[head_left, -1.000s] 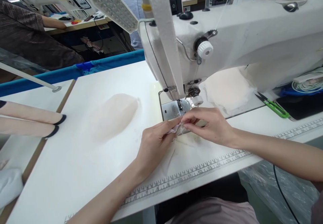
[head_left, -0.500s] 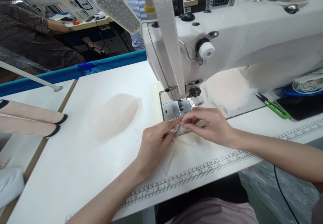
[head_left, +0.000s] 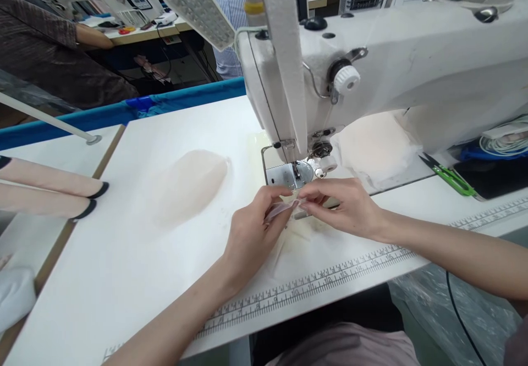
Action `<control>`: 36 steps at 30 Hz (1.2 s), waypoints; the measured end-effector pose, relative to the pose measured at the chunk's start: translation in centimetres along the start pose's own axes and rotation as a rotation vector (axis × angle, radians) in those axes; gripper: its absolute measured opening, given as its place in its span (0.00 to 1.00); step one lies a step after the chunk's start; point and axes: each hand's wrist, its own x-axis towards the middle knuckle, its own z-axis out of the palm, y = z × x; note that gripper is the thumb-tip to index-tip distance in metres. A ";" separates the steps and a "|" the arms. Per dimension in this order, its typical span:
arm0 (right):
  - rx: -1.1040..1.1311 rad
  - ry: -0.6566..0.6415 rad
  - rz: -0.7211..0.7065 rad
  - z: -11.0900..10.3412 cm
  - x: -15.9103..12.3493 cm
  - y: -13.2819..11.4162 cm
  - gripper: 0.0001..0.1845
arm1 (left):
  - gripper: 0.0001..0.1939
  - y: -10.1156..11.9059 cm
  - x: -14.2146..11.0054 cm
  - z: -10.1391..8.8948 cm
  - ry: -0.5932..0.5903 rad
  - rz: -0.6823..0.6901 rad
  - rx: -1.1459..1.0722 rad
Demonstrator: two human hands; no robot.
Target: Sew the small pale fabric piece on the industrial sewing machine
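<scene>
Both hands meet just in front of the sewing machine's needle plate (head_left: pixel 281 175). My left hand (head_left: pixel 254 231) pinches a piece of thin, sheer whitish fabric (head_left: pixel 279 208), part of it bunched between thumb and fingers. Close against it, my right hand (head_left: pixel 342 208) grips the same fabric's edge with thumb and forefinger. A sheer tail of the fabric hangs below the left hand onto the table. Above the hands stands the white sewing machine (head_left: pixel 396 64), its presser foot (head_left: pixel 296 170) behind the fingertips. A pale beige sheer fabric piece (head_left: pixel 196 184) lies flat to the left.
Green-handled scissors (head_left: pixel 451 181) lie at the right beside a dark flat object (head_left: pixel 490 176). More pale fabric (head_left: pixel 375 146) sits behind the needle area. A printed ruler (head_left: pixel 313 288) runs along the front edge. Two beige padded bars (head_left: pixel 49 190) stick in from the left. A co-worker's arm (head_left: pixel 93 36) shows beyond.
My left hand's fingers have lifted and bent, and more of the sheer fabric shows between thumb and forefinger. My right hand stays nearly in place. The view has shifted slightly.
</scene>
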 end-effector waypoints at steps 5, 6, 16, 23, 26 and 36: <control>-0.093 0.073 -0.118 -0.2 -0.1 0.0 0.06 | 0.06 0.1 -0.1 -0.1 0.024 0.134 0.041; -0.143 0.107 -0.173 -0.2 -0.2 0.1 0.07 | 0.06 0.1 -0.1 -0.1 0.026 0.145 0.049; -0.785 0.140 -0.958 -1.4 -0.3 -0.4 0.09 | 0.11 0.6 -0.5 -0.1 -0.020 0.143 -0.039; -0.766 0.181 -0.973 -1.4 0.1 -0.8 0.09 | 0.08 0.6 -0.4 -0.2 0.006 0.222 -0.058; -0.773 0.183 -0.971 -1.5 0.1 -0.6 0.10 | 0.08 0.5 -0.3 -0.2 -0.006 0.234 -0.060; -0.797 0.186 -0.972 -1.6 0.0 -0.5 0.11 | 0.07 0.5 -0.3 -0.1 -0.010 0.235 -0.047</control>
